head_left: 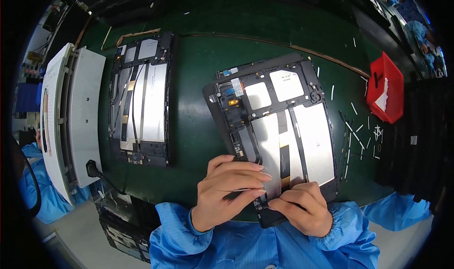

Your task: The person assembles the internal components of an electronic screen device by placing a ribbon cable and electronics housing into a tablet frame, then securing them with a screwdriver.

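"Where does the flat rectangular device with a black frame and silver metal panels (312,136) lie?"
"On the dark green tabletop (191,127), stretching away from both hands, its long axis leaning left at the far end."
"Which hand is nearer its near end?"
"The right hand (305,208), curled over it; the left hand (222,193) bends over the left long side."
"Gripping anything?"
"Fingers are bent on both; I can't tell whether they pinch anything."
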A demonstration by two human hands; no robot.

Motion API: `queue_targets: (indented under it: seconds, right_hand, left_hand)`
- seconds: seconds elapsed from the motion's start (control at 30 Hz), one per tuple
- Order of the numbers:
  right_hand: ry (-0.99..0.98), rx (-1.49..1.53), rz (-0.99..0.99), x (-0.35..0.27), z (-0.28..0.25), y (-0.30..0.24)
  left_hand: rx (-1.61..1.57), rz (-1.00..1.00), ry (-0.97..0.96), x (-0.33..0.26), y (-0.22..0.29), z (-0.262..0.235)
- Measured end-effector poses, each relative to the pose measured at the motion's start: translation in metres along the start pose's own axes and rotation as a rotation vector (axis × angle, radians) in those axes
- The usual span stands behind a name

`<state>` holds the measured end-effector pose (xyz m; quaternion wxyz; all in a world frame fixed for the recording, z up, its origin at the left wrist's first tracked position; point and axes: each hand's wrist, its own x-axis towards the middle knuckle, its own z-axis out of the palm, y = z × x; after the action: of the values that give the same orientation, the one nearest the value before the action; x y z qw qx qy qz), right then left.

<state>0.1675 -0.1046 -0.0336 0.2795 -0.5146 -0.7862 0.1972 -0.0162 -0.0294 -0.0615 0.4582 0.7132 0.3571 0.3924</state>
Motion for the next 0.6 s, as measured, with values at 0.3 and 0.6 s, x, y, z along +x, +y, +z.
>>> queue_targets:
  seconds: [0.3,0.6]
  right_hand:
    - [-0.014,-0.003,-0.013,-0.0035,0.0020,0.0013]
    - [-0.011,-0.019,-0.001,-0.0005,0.0025,0.0009]
  left_hand:
    - [0.068,0.021,-0.017,0.0028,0.0006,-0.0002]
    - [0.065,0.018,-0.022,0.0057,-0.0004,-0.0017]
